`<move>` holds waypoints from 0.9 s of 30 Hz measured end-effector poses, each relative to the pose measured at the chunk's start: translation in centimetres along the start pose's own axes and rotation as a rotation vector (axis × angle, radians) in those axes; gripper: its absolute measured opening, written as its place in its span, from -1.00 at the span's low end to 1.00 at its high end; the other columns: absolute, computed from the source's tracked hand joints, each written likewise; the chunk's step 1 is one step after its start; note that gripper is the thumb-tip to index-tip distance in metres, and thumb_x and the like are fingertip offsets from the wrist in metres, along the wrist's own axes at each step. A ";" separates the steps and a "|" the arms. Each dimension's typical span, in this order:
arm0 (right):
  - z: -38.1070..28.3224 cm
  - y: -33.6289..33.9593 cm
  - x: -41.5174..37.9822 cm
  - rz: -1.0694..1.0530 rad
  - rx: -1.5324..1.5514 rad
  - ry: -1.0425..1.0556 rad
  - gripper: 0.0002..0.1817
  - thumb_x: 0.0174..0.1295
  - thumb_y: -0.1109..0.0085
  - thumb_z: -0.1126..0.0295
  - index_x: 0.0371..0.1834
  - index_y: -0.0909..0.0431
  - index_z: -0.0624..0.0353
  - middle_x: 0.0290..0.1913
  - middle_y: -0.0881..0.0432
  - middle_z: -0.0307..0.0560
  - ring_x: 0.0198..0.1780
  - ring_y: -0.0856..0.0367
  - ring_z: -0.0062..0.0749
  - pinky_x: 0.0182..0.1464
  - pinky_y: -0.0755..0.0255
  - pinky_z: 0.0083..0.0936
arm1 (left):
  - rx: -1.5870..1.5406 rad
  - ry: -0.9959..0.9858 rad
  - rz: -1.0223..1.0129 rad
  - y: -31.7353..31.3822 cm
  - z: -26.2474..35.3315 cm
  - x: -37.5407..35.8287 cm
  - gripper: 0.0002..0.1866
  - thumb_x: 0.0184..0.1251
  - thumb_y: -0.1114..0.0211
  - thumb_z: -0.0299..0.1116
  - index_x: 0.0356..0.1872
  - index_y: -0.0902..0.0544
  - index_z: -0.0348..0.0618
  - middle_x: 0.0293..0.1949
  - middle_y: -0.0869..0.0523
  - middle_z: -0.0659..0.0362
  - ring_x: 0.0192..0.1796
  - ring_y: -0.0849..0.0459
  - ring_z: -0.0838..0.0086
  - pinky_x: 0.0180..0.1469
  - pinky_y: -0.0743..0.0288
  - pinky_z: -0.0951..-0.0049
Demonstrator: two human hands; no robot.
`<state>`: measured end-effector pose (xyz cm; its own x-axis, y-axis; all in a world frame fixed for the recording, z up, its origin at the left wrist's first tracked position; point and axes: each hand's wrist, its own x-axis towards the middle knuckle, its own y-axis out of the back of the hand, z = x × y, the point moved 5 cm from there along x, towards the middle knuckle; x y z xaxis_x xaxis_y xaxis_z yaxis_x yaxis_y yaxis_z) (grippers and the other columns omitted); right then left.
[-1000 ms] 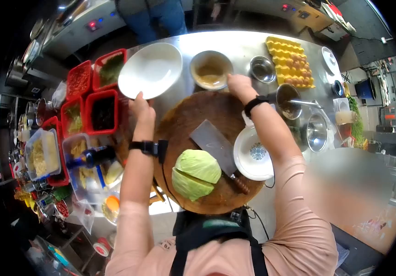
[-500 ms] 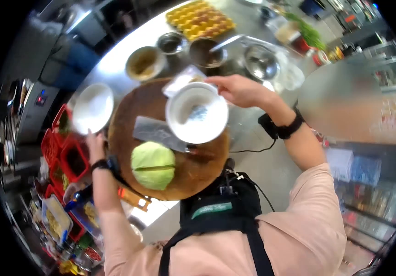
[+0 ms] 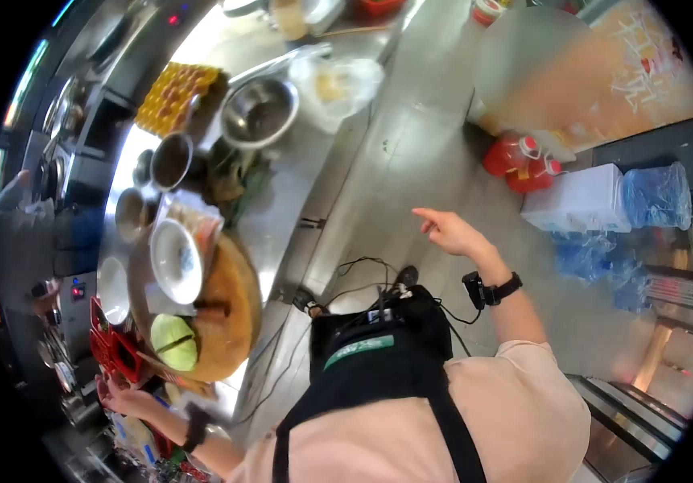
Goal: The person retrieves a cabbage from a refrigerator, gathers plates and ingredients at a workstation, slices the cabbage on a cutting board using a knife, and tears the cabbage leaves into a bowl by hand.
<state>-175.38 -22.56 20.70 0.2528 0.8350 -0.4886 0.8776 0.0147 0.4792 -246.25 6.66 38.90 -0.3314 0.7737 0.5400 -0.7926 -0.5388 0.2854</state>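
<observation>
My right hand (image 3: 453,233) hangs over the floor with its index finger stretched out and nothing in it. Low on the left, my left hand (image 3: 121,398) is empty, its fingers apart, close to the red containers (image 3: 127,358). A white bowl (image 3: 166,278) sits on the round wooden chopping board (image 3: 238,322). Beside it lies a cut piece of green cabbage (image 3: 173,341). The cleaver's handle (image 3: 214,309) shows past the bowl, which hides much of the blade. Another white bowl (image 3: 113,294) stands left of the board.
Along the steel counter stand an egg tray (image 3: 173,97), a steel bowl (image 3: 259,113), a dark pot (image 3: 171,161) and a plastic bag (image 3: 334,84). Cables (image 3: 363,262) trail near the feet. Red-filled bottles (image 3: 515,161) and a white box (image 3: 576,197) stand on the right.
My right hand has let go of the white bowl and moved right, off the board. My left hand has left the other bowl and come down. My view has turned right.
</observation>
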 end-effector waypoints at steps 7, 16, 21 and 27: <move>8.4 13.2 -1.6 0.044 0.105 0.009 -0.39 0.16 0.05 0.52 0.38 -0.33 0.11 -0.12 -0.68 0.07 -0.08 -0.64 -0.10 0.02 -0.49 -0.33 | -0.107 -0.061 -0.797 -31.5 25.2 -20.5 -0.78 0.31 -0.16 -0.54 -0.04 -0.53 -0.30 0.08 -0.60 0.02 0.09 -0.57 0.36 0.15 -0.47 0.40; 10.3 33.9 12.8 0.223 -0.081 0.128 -0.41 0.20 -0.01 0.53 0.38 -0.32 0.10 -0.16 -0.69 0.06 -0.15 -0.66 -0.14 -0.04 -0.51 -0.36 | -0.176 -0.002 -1.873 -68.2 34.7 -42.9 -0.75 0.30 -0.25 -0.44 -0.03 -0.57 -0.26 -0.14 -0.68 -0.01 -0.07 -0.67 0.27 -0.02 -0.53 0.34; 10.6 53.6 21.1 0.343 0.811 0.162 -0.35 0.16 0.07 0.62 0.42 -0.26 0.16 -0.15 -0.65 0.02 -0.26 -0.65 -0.39 -0.13 -0.53 -0.43 | -0.153 -0.516 -2.109 -93.3 44.2 -52.1 -0.69 0.28 -0.24 -0.29 -0.03 -0.57 -0.25 -0.10 -0.66 -0.14 -0.02 -0.63 -0.04 0.03 -0.50 0.11; 12.1 75.4 29.8 0.403 1.176 0.383 -0.32 0.07 0.09 0.66 0.39 -0.25 0.30 -0.11 -0.63 -0.02 -0.28 -0.62 -0.46 -0.10 -0.54 -0.42 | -0.140 -0.785 -2.199 -114.7 55.5 -58.8 -0.68 0.21 -0.26 -0.27 -0.09 -0.58 -0.26 -0.10 -0.66 -0.17 -0.01 -0.62 -0.08 0.03 -0.49 0.11</move>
<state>-96.72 -3.27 33.46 0.6204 0.7736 -0.1292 0.6458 -0.5973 -0.4756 -107.43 4.49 18.31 0.9095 -0.2996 -0.2883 0.4157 0.6570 0.6289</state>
